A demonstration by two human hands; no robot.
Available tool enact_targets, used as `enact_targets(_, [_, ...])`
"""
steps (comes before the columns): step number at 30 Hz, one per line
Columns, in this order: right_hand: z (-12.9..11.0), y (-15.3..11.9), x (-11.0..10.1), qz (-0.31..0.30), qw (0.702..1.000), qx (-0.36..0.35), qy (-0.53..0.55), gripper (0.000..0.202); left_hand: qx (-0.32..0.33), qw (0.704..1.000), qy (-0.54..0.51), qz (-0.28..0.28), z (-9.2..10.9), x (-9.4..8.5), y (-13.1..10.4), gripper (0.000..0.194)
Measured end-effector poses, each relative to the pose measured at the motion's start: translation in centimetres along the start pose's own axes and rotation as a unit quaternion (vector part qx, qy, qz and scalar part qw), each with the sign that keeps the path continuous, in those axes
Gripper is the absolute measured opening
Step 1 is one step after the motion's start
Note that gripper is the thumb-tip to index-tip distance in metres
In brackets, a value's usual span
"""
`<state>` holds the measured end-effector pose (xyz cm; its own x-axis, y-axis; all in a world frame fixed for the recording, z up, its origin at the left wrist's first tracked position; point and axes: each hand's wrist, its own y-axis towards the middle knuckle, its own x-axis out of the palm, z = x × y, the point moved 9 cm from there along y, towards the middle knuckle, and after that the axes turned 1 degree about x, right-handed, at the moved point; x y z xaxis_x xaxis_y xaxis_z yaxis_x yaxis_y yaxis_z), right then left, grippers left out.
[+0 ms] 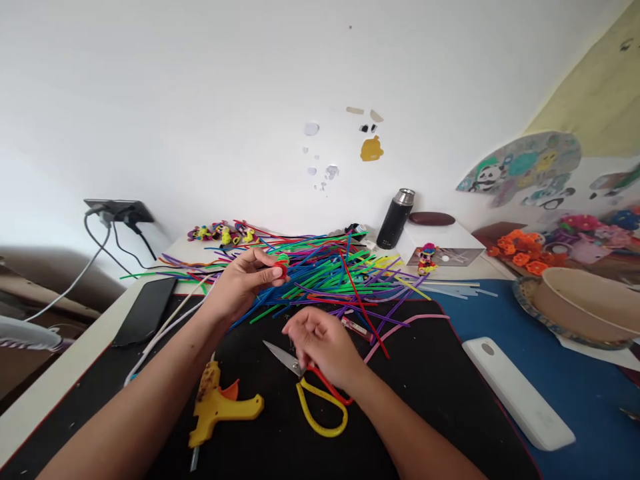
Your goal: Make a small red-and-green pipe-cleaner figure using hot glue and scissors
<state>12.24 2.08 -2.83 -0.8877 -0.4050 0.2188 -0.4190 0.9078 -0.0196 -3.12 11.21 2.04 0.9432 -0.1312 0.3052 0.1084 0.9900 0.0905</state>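
Note:
My left hand is raised in front of the pile of coloured pipe cleaners, pinching a small red and green piece between thumb and fingertips. Lower and to the right, my right hand hovers over the scissors, its fingers curled; whether anything is between them is too small to tell. The scissors have yellow and red handles and lie on the black mat, blades pointing up-left. A yellow glue gun rests on the mat below my left forearm.
A black phone lies at left, small figures behind it. A black flask stands by a white box bearing another figure. At right are a white power bank, a beige bowl and orange flowers.

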Motion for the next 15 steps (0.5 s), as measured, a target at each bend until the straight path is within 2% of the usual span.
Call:
enact_targets(2, [0.2, -0.5, 2.0, -0.048, 0.993, -0.003, -0.105, 0.054, -0.018, 0.999, -0.042, 0.001, 0.1, -0.4, 0.1, 0.048])
enact_targets(4, [0.0, -0.8, 3.9, -0.087, 0.962, -0.032, -0.255, 0.047, -0.027, 0.997, -0.075, -0.004, 0.3, -0.6, 0.1, 0.049])
enact_targets(6, [-0.2, -1.1, 5.6, -0.116, 0.906, -0.075, -0.401, 0.051, -0.031, 0.995, -0.096, -0.012, 0.4, -0.6, 0.0, 0.049])
enact_targets(8, [0.2, -1.2, 7.1, -0.142, 0.845, -0.104, -0.504, 0.063, -0.034, 0.993, -0.109, -0.019, 0.5, -0.6, 0.0, 0.049])
enact_targets(12, [2.7, -2.0, 9.9, -0.210, 0.751, -0.142, -0.610, 0.078, -0.037, 0.991, -0.124, -0.029, 0.8, -0.6, -0.2, 0.049])
enact_targets(15, [4.1, -2.5, 11.4, -0.215, 0.703, -0.171, -0.656, 0.079, -0.031, 0.990, -0.136, -0.033, 1.3, -0.7, -0.3, 0.049])
